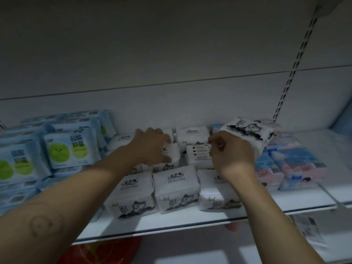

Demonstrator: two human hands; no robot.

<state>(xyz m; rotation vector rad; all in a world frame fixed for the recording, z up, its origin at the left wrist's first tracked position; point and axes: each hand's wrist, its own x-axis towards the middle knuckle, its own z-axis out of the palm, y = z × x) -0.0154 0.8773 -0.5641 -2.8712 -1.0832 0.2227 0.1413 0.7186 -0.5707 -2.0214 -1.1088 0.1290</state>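
Observation:
Several white tissue packs with a cat drawing lie in rows on a white shop shelf [190,221]. My left hand [152,147] reaches in and grips one white pack [174,155] in the middle row, fingers curled over its top. My right hand [232,153] holds another white cat-print pack [247,132], tilted and raised above the back row at the right. Three packs [176,189] stand side by side in the front row below both wrists.
Blue wet-wipe packs with green circles [68,149] are stacked at the left. Pink and blue packs [285,164] lie at the right. A slotted upright rail [297,61] runs up the back wall. A red item [102,252] shows on the level below.

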